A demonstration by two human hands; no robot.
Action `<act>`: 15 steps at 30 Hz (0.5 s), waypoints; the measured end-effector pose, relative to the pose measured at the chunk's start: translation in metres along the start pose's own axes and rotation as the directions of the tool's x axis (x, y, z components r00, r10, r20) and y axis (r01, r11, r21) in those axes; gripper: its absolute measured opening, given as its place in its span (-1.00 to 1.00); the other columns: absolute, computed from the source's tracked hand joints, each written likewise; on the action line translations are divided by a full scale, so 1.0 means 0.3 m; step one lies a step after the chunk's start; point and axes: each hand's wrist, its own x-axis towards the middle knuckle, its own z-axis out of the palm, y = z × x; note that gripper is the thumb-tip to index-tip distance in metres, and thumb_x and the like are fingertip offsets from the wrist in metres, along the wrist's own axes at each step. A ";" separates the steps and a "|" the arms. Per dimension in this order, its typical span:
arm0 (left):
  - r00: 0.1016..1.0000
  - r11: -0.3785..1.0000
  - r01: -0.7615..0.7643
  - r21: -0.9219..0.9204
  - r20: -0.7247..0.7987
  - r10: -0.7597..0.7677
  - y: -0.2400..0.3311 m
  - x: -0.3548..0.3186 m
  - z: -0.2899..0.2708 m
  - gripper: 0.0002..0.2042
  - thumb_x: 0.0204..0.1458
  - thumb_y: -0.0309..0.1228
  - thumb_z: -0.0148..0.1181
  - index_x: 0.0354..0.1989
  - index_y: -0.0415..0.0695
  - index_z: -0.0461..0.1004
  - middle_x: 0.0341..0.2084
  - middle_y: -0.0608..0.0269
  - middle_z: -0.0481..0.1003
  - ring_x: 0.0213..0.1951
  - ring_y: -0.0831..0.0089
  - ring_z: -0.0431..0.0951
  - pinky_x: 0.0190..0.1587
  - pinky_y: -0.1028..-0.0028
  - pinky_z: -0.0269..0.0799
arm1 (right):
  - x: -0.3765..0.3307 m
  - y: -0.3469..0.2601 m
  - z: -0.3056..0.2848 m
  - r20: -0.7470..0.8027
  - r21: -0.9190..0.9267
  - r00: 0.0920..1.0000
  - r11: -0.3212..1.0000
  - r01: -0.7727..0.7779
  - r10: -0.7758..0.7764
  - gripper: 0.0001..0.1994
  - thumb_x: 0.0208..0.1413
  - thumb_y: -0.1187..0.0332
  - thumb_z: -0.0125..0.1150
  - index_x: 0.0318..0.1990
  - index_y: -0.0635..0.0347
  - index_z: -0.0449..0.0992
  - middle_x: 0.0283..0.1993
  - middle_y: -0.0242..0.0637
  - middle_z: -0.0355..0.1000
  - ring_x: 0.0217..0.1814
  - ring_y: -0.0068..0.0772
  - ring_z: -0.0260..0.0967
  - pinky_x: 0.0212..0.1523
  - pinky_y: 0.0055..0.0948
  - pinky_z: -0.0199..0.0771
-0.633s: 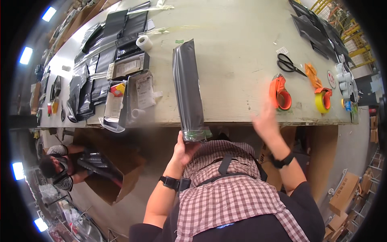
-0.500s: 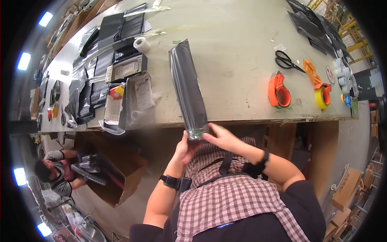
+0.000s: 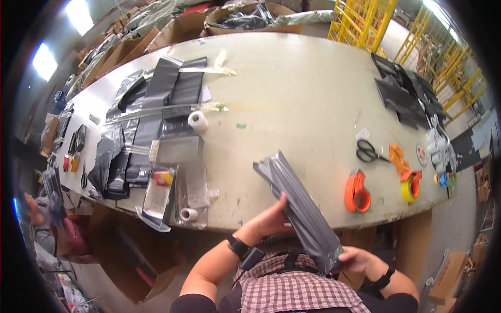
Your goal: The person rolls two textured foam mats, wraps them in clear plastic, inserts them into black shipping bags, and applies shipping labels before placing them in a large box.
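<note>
A long package (image 3: 300, 208) wrapped in dark grey plastic slants in front of me at the table's near edge. Its far end points up and left over the tabletop. Around its near end I see shiny clear tape with green marks. My left hand (image 3: 271, 216) grips its left side about halfway along, thumb on top and the other fingers partly hidden. Over at the near right end, my right hand (image 3: 356, 260) pinches the taped corner, its thumb on the tape and its fingertips tucked behind.
On the right of the table (image 3: 292, 73) are scissors (image 3: 368, 151), an orange tape dispenser (image 3: 357, 193) and one with yellow tape (image 3: 410, 188). Dark plastic bags (image 3: 159, 88), white rolls (image 3: 198, 121) and open trays (image 3: 158, 195) lie left. A person (image 3: 39, 214) stands by a cardboard box (image 3: 133, 261) at lower left.
The package has swung from nearly straight to a slant, its near end moving right. My left hand has shifted up its side. The view has tilted up, and the person at left has straightened.
</note>
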 end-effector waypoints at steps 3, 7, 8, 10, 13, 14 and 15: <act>0.996 0.988 0.006 0.153 -0.092 0.008 0.065 0.071 0.032 -0.23 0.02 0.24 -0.09 0.28 -0.05 0.05 0.25 0.23 0.10 0.25 0.27 0.09 0.20 0.07 0.04 | 0.024 -0.074 0.062 -0.080 -0.082 0.989 0.990 0.114 -0.121 -0.24 -0.19 0.52 0.30 0.24 0.22 0.06 0.13 -0.16 0.27 0.14 -0.22 0.29 0.12 -0.08 0.33; 0.808 0.758 -0.589 0.280 0.188 0.559 0.480 0.091 0.123 -0.28 0.12 0.12 -0.13 0.34 -0.06 -0.08 0.30 0.23 0.02 0.30 0.33 0.01 0.27 0.22 -0.06 | 0.142 -0.527 0.256 0.156 -0.253 0.819 0.779 0.574 -0.552 -0.27 -0.16 0.62 0.21 0.24 0.25 0.05 0.12 -0.17 0.27 0.06 -0.24 0.35 0.12 -0.23 0.35; 0.629 0.579 -0.777 0.246 0.280 0.725 0.579 0.051 0.202 -0.28 0.14 0.09 -0.15 0.35 -0.07 -0.13 0.31 0.23 -0.01 0.31 0.34 -0.02 0.29 0.27 -0.10 | 0.244 -0.706 0.252 0.255 -0.252 0.631 0.580 0.775 -0.732 -0.62 0.14 0.36 0.02 0.12 0.16 0.26 0.00 -0.31 0.37 0.02 -0.46 0.33 0.10 -0.32 0.32; 0.488 0.374 -0.859 0.350 0.335 0.806 0.686 -0.044 0.298 -0.27 0.15 0.01 -0.08 0.36 -0.09 -0.21 0.33 0.18 -0.06 0.34 0.34 -0.09 0.30 0.28 -0.14 | 0.350 -1.082 0.489 0.392 -0.011 0.197 0.209 0.978 -0.899 -0.45 0.17 0.38 0.00 0.27 0.30 -0.04 0.23 -0.09 0.11 0.22 -0.31 0.17 0.31 -0.29 0.12; 0.692 0.417 -0.568 0.709 0.138 0.708 0.599 -0.119 0.200 -0.34 0.17 -0.14 -0.04 0.36 -0.07 -0.16 0.32 0.19 -0.02 0.32 0.37 -0.02 0.27 0.33 -0.05 | 0.429 -1.292 0.731 0.214 0.108 0.346 0.374 0.921 -0.914 -0.34 0.19 0.37 -0.01 0.28 0.52 -0.23 0.35 0.07 -0.20 0.30 -0.17 0.07 0.28 -0.36 0.13; 0.803 0.619 -0.467 0.632 0.010 0.596 0.527 -0.141 0.110 -0.38 0.16 -0.19 0.01 0.34 -0.07 -0.07 0.27 0.14 0.08 0.26 0.36 0.12 0.24 0.37 0.02 | 0.476 -1.250 0.756 0.215 0.107 0.392 0.421 0.901 -0.894 -0.34 0.19 0.37 -0.01 0.28 0.52 -0.23 0.35 0.07 -0.20 0.30 -0.17 0.07 0.28 -0.36 0.13; 0.885 0.726 -0.315 0.611 -0.087 0.456 0.450 -0.165 0.026 -0.41 0.16 -0.17 0.01 0.32 -0.09 0.01 0.19 0.15 0.21 0.16 0.41 0.26 0.20 0.35 0.10 | 0.506 -1.187 0.750 0.360 -0.104 0.476 0.473 0.875 -0.802 -0.41 0.18 0.37 0.01 0.24 0.51 -0.08 0.30 0.02 -0.05 0.27 -0.18 0.11 0.26 -0.38 0.15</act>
